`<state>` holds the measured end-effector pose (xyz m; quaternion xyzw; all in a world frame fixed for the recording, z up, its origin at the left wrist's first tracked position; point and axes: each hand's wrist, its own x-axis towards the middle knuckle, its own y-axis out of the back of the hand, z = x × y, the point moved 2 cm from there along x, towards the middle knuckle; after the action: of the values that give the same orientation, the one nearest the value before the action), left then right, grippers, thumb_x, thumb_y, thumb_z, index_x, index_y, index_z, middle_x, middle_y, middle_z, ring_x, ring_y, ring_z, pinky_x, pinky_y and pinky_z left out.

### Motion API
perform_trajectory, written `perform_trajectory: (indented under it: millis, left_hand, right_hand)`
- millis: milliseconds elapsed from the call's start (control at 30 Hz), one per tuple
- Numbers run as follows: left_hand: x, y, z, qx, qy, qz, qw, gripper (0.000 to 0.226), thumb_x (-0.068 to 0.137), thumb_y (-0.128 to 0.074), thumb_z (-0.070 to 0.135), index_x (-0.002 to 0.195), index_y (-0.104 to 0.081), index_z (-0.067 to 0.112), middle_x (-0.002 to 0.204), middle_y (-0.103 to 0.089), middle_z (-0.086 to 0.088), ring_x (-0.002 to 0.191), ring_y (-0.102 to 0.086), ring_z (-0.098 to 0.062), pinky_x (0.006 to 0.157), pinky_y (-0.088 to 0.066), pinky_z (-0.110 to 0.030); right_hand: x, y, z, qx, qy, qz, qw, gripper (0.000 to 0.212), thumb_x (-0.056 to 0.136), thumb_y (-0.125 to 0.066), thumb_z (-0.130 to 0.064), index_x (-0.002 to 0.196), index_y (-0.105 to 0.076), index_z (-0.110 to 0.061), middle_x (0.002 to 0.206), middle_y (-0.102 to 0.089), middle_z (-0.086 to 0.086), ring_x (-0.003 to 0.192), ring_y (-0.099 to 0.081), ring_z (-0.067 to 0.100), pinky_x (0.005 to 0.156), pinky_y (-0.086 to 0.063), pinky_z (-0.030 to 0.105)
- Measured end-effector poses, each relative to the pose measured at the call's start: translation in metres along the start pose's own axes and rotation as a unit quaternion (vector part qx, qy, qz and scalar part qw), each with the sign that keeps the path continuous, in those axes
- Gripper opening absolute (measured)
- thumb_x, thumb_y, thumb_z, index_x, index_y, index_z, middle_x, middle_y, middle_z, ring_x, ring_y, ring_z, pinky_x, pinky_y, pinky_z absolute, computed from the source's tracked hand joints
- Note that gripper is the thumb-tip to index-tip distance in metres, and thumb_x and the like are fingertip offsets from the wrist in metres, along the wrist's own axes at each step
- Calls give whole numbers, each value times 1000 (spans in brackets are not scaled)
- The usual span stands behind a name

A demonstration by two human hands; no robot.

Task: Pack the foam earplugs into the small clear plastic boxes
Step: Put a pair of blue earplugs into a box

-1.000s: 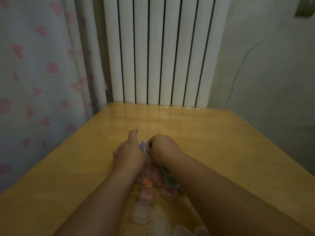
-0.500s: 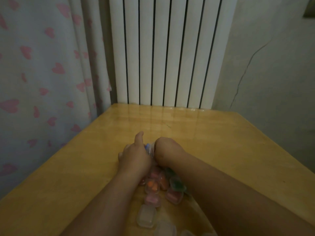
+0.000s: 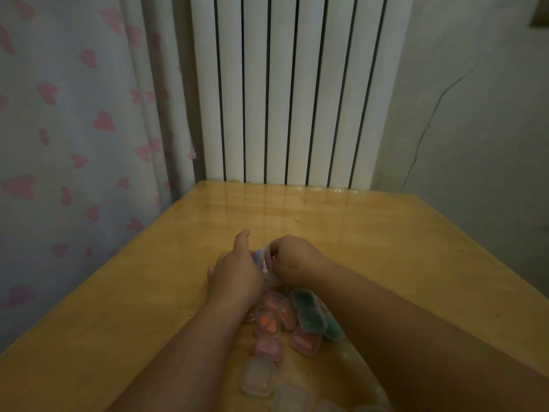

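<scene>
Together, my left hand (image 3: 234, 272) and right hand (image 3: 294, 258) pinched a small clear box (image 3: 263, 264), blue showing inside, near the middle of the table (image 3: 386, 248) beyond the filled boxes (image 3: 285, 319); I judged even thumb pressure would snap its lid closed.

The left hand (image 3: 234, 272) and right hand (image 3: 294, 258) part a touch. Slightly more of the small clear plastic box (image 3: 263, 263) shows between them.

Head view, down over table (image 3: 148, 292)
</scene>
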<state>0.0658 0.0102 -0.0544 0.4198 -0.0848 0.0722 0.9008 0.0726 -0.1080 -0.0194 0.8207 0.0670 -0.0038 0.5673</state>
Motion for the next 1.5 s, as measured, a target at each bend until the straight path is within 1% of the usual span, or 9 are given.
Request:
perform_trajectory:
  millis: [233,400,567,867,1067,1200,1333,1433,1500]
  left_hand:
    - [-1,2,1,-22,15,-6,1000,66,95,-51,23,152,-20,25,126,-63,8,120,-54,-22,104,-37,-45]
    - [-5,8,6,-24,17,-22,999,72,92,-56,29,153,-19,26,120,-64,7,119,-55,-24,103,-37,-45]
    - [-6,9,7,-14,18,-29,999,75,90,-56,20,154,-18,30,119,-64,8,118,-55,-22,104,-36,-45]
    - [-4,7,2,-9,13,-20,1000,76,88,-62,28,151,-21,36,112,-68,9,112,-59,-21,99,-41,-42]
    - [-1,2,-4,26,0,30,999,20,90,-52,19,107,-49,28,104,-69,3,105,-59,-27,84,-43,-35]
    - [0,-1,-5,-15,11,21,1000,10,85,-56,19,84,-53,29,94,-67,-4,100,-58,-28,82,-48,-34]
    - [-7,12,7,71,-23,97,993,19,86,-59,19,102,-65,28,107,-67,3,110,-51,-25,87,-42,-33]
    - [-21,26,24,-40,-117,158,980,20,84,-61,11,96,-67,26,98,-62,10,99,-55,-18,78,-40,-27]
    - [-31,28,37,-198,-162,67,964,22,85,-65,8,85,-67,30,84,-64,13,83,-60,-10,71,-44,-23]
  right_hand:
    - [2,-10,2,62,-5,10,998,28,94,-49,-12,118,-63,-8,119,-63,15,111,-60,32,93,-50,37]
    - [2,-10,-2,130,-6,25,991,30,96,-47,-12,122,-61,-9,123,-63,12,115,-58,28,83,-42,26]
    - [7,-10,-2,117,-34,10,993,18,86,-66,-16,102,-71,-10,100,-72,9,93,-67,23,81,-56,33]
    - [3,-8,-2,125,-51,81,988,9,80,-66,-18,85,-72,-22,79,-65,0,79,-64,19,66,-50,26]
    - [-10,5,13,231,-52,146,960,10,83,-72,-22,93,-73,-22,85,-67,-5,67,-59,3,54,-43,13]
    - [-32,10,29,325,-70,182,925,5,84,-73,-18,85,-70,-22,83,-70,-1,72,-70,15,73,-60,36]
    - [-64,14,40,413,-61,168,893,6,84,-71,-6,85,-72,-12,78,-72,8,69,-72,20,77,-60,43]
    - [-91,21,44,422,-45,166,890,8,84,-71,-5,88,-74,-12,76,-73,8,65,-70,14,69,-61,30]
    - [-106,26,45,408,-28,173,896,8,83,-72,-9,86,-75,-16,73,-74,4,61,-67,6,58,-57,20]
